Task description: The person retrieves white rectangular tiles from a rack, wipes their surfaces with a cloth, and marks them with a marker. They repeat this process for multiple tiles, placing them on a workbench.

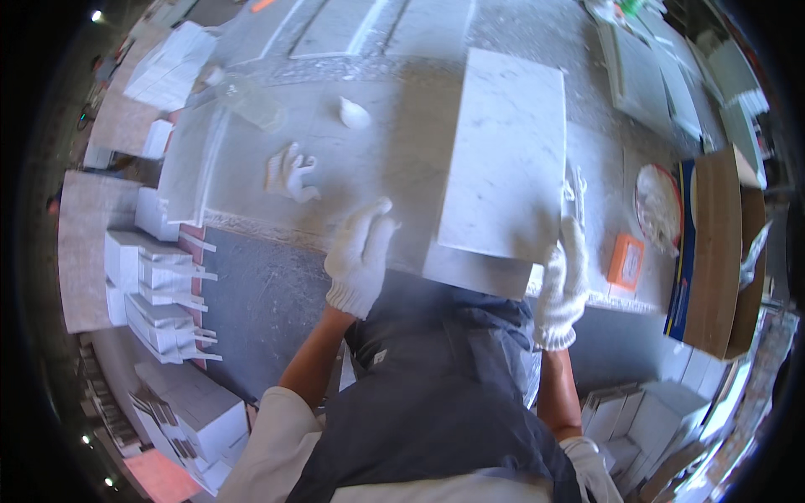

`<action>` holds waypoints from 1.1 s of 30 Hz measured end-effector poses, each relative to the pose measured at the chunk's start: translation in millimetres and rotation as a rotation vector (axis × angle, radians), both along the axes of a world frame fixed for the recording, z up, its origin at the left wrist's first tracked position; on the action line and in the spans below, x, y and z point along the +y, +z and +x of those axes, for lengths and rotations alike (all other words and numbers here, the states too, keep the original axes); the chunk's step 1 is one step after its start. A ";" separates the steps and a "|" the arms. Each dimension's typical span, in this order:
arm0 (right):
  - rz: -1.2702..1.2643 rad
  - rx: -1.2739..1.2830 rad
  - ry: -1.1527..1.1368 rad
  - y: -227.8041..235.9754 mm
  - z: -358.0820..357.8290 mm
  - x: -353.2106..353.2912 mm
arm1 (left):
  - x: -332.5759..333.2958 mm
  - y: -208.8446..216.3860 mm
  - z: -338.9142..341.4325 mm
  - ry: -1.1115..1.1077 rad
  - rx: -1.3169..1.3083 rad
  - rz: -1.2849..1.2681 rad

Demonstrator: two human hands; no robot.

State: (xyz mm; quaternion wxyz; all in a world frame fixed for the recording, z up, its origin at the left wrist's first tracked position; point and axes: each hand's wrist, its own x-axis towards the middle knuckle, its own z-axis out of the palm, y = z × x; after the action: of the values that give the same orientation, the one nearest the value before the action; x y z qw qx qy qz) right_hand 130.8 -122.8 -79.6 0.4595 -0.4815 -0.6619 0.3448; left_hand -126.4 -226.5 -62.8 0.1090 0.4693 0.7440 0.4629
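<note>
Both my hands wear white knit gloves. My left hand [360, 256] hovers near the front edge of the worktable [402, 168], fingers stretched out and nothing in them. My right hand [563, 289] lies alongside the near right edge of a white marble-look slab [507, 151], fingers extended; whether it touches the slab I cannot tell. Just past its fingertips is a slim pale item [575, 191] that I cannot make out. Under the slab's near end, another slab [478, 268] shows. To the left lie a loose white glove [291, 173] and a small white lump [354, 113].
A clear bottle [251, 101] lies at the far left of the table. At right are an orange box [625, 261], a round dish of white material [659, 205] and an open cardboard box [713, 251]. More slabs [335, 29] lie at the back; white boxes [159, 277] are stacked left.
</note>
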 end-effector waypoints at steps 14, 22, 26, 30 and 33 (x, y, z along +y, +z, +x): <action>-0.025 0.204 -0.052 -31.1 -0.9 -0.1 | 21.3 -7.2 24.2 -0.055 -0.418 0.009; -0.076 0.170 -0.037 -30.8 2.4 2.3 | 23.9 2.6 22.4 -0.075 -0.513 -0.073; -0.144 0.151 -0.086 -31.7 7.0 3.1 | 25.2 8.4 22.0 -0.108 -0.591 -0.094; -0.098 -0.064 -0.016 -30.6 12.7 -0.8 | 25.5 13.3 22.4 -0.126 -0.616 -0.153; -0.059 0.043 0.004 -26.8 12.8 -7.2 | 25.8 12.2 20.9 -0.124 -0.607 -0.194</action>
State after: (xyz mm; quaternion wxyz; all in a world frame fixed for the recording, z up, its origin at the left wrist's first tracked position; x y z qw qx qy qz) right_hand 143.6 -130.0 -106.4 0.4584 -0.4859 -0.6425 0.3754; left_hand -105.5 -200.7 -50.6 0.3978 0.3418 0.6882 0.5012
